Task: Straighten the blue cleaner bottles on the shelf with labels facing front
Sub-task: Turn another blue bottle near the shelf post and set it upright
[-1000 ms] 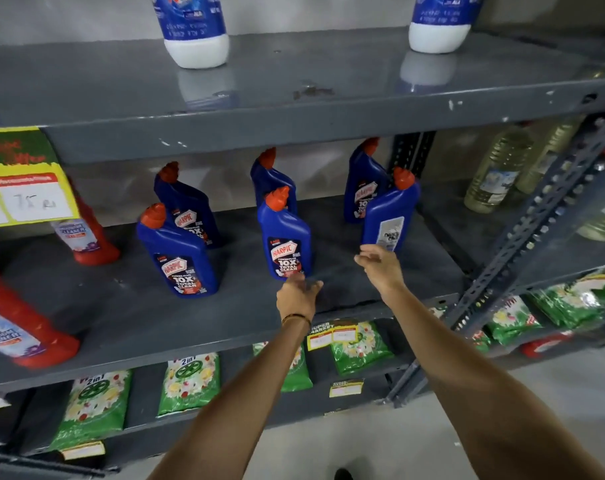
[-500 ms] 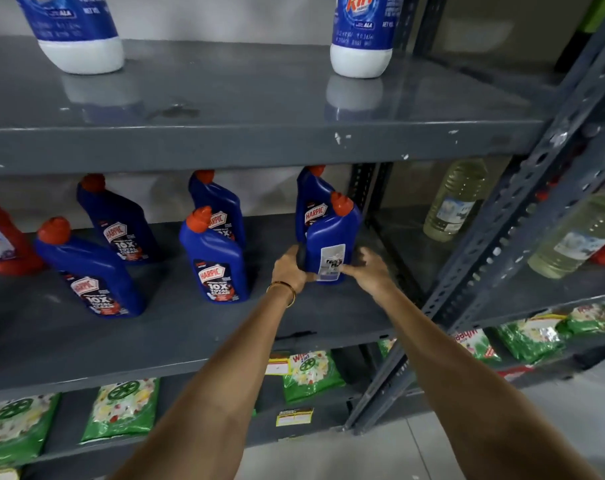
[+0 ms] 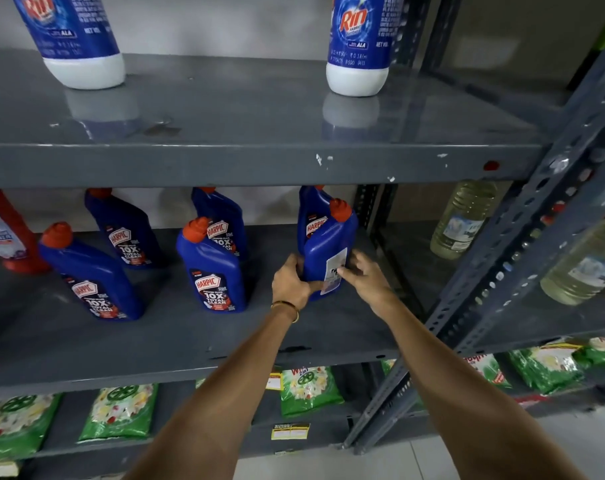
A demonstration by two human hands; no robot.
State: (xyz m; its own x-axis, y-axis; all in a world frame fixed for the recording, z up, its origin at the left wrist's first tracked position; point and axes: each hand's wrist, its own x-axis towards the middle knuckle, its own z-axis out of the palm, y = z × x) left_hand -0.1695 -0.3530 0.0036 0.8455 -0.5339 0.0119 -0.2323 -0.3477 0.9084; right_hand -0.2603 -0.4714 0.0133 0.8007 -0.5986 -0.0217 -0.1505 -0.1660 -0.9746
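Note:
Several blue cleaner bottles with orange caps stand on the grey middle shelf (image 3: pixel 155 344). The front right bottle (image 3: pixel 323 244) shows its white back label toward me. My left hand (image 3: pixel 290 285) grips its lower left side and my right hand (image 3: pixel 365 278) holds its lower right side over the label. Directly behind it stands another blue bottle (image 3: pixel 311 216) with its front label showing. The front middle bottle (image 3: pixel 213 271) and front left bottle (image 3: pixel 90 275) face forward, with two more (image 3: pixel 221 223) (image 3: pixel 124 230) behind them.
Two blue-and-white detergent bottles (image 3: pixel 360 46) (image 3: pixel 76 39) stand on the upper shelf. A red bottle (image 3: pixel 7 233) is at far left. Clear oil bottles (image 3: pixel 463 220) fill the neighbouring rack behind a slanted metal upright (image 3: pixel 495 289). Green packets (image 3: pixel 308 389) lie on the lower shelf.
My head moved closer and to the right. Both hands rose from the shelf surface and closed on the front right bottle, which has turned a little.

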